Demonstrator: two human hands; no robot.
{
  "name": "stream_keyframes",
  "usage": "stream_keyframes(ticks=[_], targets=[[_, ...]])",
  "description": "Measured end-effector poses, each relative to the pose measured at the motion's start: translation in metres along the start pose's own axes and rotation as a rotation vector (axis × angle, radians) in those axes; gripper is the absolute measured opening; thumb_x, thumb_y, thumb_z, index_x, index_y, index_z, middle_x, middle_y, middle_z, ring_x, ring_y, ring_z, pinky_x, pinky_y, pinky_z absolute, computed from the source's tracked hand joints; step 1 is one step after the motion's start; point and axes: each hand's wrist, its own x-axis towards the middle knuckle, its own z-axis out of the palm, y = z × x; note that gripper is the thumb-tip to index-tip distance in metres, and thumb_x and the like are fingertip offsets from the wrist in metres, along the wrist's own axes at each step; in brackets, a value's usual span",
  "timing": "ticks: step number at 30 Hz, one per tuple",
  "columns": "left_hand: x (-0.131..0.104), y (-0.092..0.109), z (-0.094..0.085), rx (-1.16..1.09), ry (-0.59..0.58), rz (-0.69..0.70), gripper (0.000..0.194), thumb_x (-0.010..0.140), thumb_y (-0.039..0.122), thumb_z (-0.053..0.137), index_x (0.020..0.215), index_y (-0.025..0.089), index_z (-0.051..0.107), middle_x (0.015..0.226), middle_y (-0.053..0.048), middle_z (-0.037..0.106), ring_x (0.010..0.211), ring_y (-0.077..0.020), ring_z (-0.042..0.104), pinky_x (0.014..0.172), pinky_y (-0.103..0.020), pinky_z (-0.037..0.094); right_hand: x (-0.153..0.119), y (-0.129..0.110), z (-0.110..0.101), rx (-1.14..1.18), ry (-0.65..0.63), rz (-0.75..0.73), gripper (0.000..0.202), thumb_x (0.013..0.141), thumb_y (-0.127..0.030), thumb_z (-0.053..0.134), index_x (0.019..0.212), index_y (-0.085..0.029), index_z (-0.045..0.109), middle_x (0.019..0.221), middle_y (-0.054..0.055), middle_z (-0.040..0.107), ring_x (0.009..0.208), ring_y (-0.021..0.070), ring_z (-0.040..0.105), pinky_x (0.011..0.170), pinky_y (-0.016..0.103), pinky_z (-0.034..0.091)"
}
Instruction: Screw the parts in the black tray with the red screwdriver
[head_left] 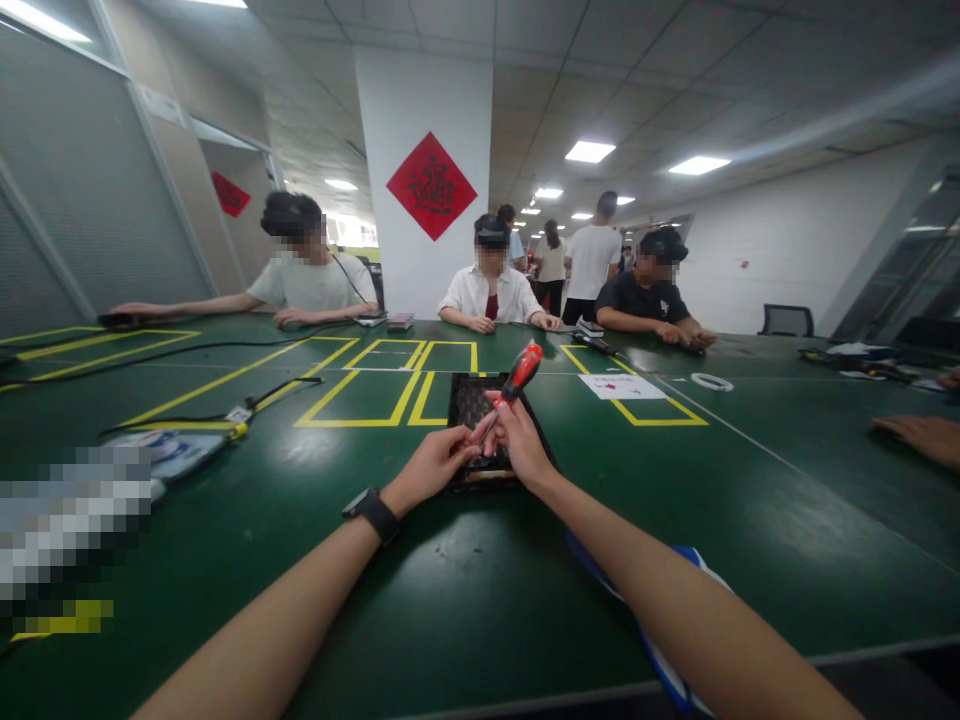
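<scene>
A screwdriver (520, 374) with a red and black handle leans up and to the right, its thin shaft pointing down toward my left fingers. My right hand (517, 437) is closed around its lower part, with the handle sticking out above. My left hand (441, 462) is closed in a pinch near the lower end of the shaft. Whatever sits between those fingertips is too small to make out. Both hands are over a black rectangular tray (466, 392) with a patterned inside. My fingers hide much of the tray's contents.
Yellow tape outlines (349, 422) mark the green table (315, 560). A paper sheet (621, 387) and a white ring (712, 382) lie to the right. Black cables (217, 420) run at the left. A blue-and-white item is under my right forearm. Several people sit opposite; another person's hand (919, 435) rests far right.
</scene>
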Motion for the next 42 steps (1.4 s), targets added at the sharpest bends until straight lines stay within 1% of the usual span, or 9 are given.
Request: stream_keyframes(ticks=[3,8,10,14,20,25,28,34,42], targets=[[0.0,0.0025,0.0005,-0.015,-0.016,0.003,0.025,0.082,0.036,0.046,0.079,0.014,0.056,0.068,0.001,0.053,0.062,-0.0106,0.045,0.059,-0.022,0.035,0.0002,0.0002,-0.0003,-0.006,0.004,-0.009,0.033,0.087,-0.044,0.036,0.11,-0.02,0.04,0.062,-0.004,0.057,0.04,0.006,0.049,0.042,0.018,0.039],[0.0004,0.005,-0.0003,0.012,0.031,-0.02,0.024,0.075,0.037,0.056,0.073,0.014,0.054,0.061,0.003,0.047,0.057,-0.0094,0.04,0.054,-0.02,0.033,-0.0009,-0.0008,0.0006,-0.018,-0.018,-0.015,0.033,0.086,-0.043,0.037,0.11,-0.021,0.04,0.064,-0.004,0.058,0.043,0.0062,0.05,0.045,0.018,0.041],[0.0004,0.0032,-0.0013,0.017,0.017,-0.015,0.025,0.077,0.037,0.053,0.073,0.013,0.056,0.063,0.002,0.05,0.059,-0.01,0.042,0.056,-0.021,0.034,-0.0007,-0.0007,0.0006,-0.01,-0.044,0.003,0.034,0.087,-0.043,0.036,0.112,-0.021,0.039,0.065,-0.004,0.058,0.044,0.0063,0.05,0.046,0.019,0.042],[-0.0001,0.0012,-0.0027,-0.03,-0.071,0.015,0.029,0.083,0.036,0.044,0.077,0.012,0.059,0.068,0.0,0.055,0.064,-0.0112,0.046,0.062,-0.023,0.036,0.0005,0.0016,-0.0002,0.007,-0.077,0.024,0.033,0.087,-0.043,0.035,0.112,-0.021,0.038,0.064,-0.005,0.056,0.043,0.0066,0.05,0.046,0.02,0.043],[0.0004,0.0014,-0.0006,-0.026,0.002,-0.017,0.024,0.078,0.037,0.052,0.078,0.014,0.054,0.066,0.003,0.05,0.059,-0.0093,0.042,0.056,-0.02,0.034,-0.0003,0.0031,-0.0009,-0.02,-0.052,-0.011,0.031,0.087,-0.043,0.035,0.109,-0.021,0.039,0.063,-0.005,0.056,0.043,0.0061,0.05,0.045,0.018,0.041],[0.0007,-0.0042,-0.0012,0.016,-0.034,0.008,0.027,0.082,0.037,0.045,0.076,0.013,0.056,0.069,0.0,0.053,0.062,-0.0106,0.044,0.06,-0.022,0.035,0.0001,0.0012,-0.0008,-0.002,-0.064,0.009,0.03,0.087,-0.043,0.035,0.108,-0.021,0.039,0.065,-0.004,0.058,0.042,0.0064,0.05,0.045,0.019,0.041],[0.0006,-0.0029,-0.0019,0.01,-0.053,0.028,0.028,0.085,0.036,0.041,0.077,0.013,0.056,0.069,0.0,0.053,0.064,-0.0109,0.045,0.062,-0.023,0.036,0.0006,0.0018,-0.0013,-0.002,-0.048,0.027,0.03,0.087,-0.043,0.035,0.108,-0.021,0.039,0.066,-0.004,0.058,0.042,0.0063,0.05,0.045,0.019,0.042],[0.0006,0.0012,-0.0001,-0.031,-0.013,-0.008,0.024,0.077,0.038,0.054,0.078,0.014,0.052,0.067,0.003,0.051,0.06,-0.0092,0.043,0.057,-0.021,0.034,-0.0005,0.0027,-0.0016,-0.022,-0.024,0.005,0.03,0.087,-0.043,0.037,0.107,-0.021,0.04,0.066,-0.004,0.057,0.043,0.0055,0.05,0.046,0.018,0.041],[-0.0002,0.0004,-0.0023,-0.052,-0.072,0.03,0.029,0.084,0.037,0.043,0.077,0.013,0.058,0.068,0.001,0.054,0.063,-0.0103,0.046,0.062,-0.022,0.036,-0.0006,0.001,0.0,0.003,-0.065,0.007,0.027,0.087,-0.041,0.036,0.105,-0.021,0.039,0.064,-0.005,0.056,0.042,0.0066,0.05,0.045,0.02,0.043]])
